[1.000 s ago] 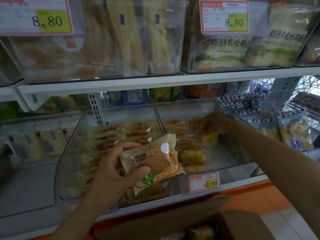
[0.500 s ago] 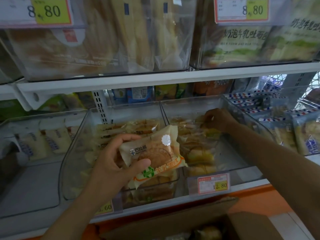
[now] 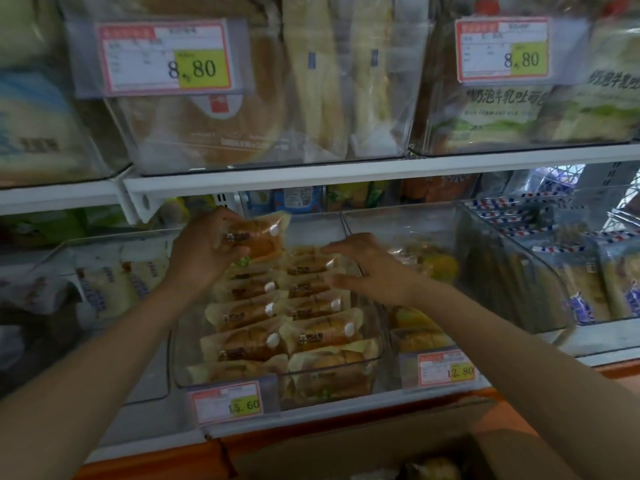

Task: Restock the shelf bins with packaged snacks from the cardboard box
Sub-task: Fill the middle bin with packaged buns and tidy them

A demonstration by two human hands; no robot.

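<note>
Gripped a snack packet (image 3: pixel 259 237) in the left hand (image 3: pixel 204 251) at the back of the clear bin (image 3: pixel 176 344), mid-frame, seemingly to slot it behind the rows (image 3: pixel 277 327), with the right hand (image 3: pixel 367 268) spread over those rows (probably steadying them) and the cardboard box (image 3: pixel 363 445) at the bottom edge.

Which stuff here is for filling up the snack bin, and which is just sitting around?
For the job: left hand holding a snack packet; right hand; middle bin; cardboard box.

Just there: bread bags on the top shelf; 8.80 price tag; striped packets in the right bin.
</note>
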